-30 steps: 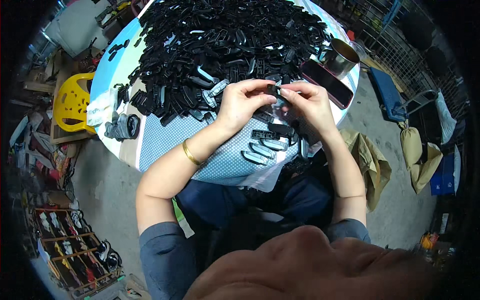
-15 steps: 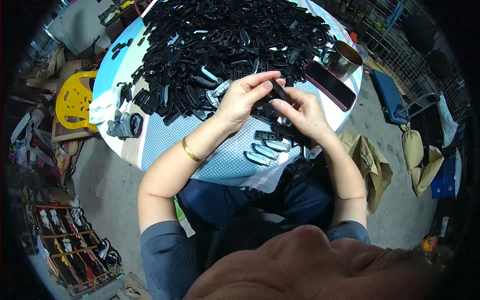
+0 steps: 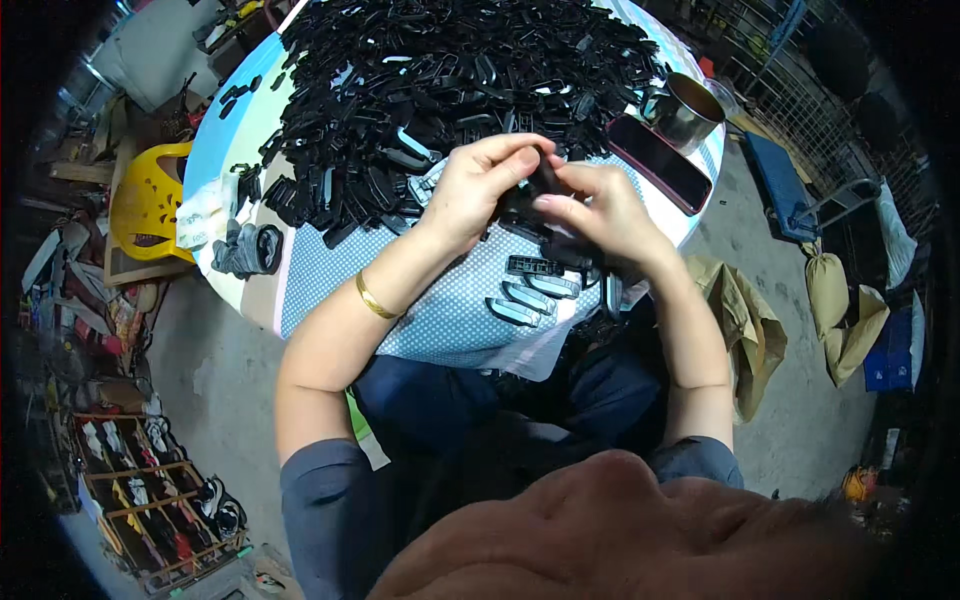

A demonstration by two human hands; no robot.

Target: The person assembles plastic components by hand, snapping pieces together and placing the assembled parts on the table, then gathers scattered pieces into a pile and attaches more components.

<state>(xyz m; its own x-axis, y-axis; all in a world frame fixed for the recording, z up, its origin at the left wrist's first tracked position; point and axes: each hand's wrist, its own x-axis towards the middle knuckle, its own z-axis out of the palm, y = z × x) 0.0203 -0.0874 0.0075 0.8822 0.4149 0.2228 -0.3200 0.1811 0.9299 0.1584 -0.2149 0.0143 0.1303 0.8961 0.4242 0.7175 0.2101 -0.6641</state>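
Above the near part of the table, my left hand [image 3: 475, 190] and my right hand [image 3: 605, 215] meet around a small black plastic part [image 3: 543, 178]. Thumb and fingers of the left pinch its upper end, while those of the right close on its other side. Its exact kind is too dark to make out. Just below the hands lie several similar black parts with glossy curved faces [image 3: 525, 300], set side by side on the dotted cloth. A large heap of black plastic parts [image 3: 460, 70] spreads over the table beyond my hands.
A dark-screened phone [image 3: 660, 165] and a metal mug [image 3: 688, 110] stand at the table's right edge. Grey gloves [image 3: 250, 250] lie at the left edge of the round table [image 3: 330, 290]. A yellow stool [image 3: 150, 205] is on the left, a blue trolley [image 3: 775, 190] on the right.
Both hands have shifted slightly, the left a little to the left. The black part between them is turned more upright, and the fingers have changed position on it.
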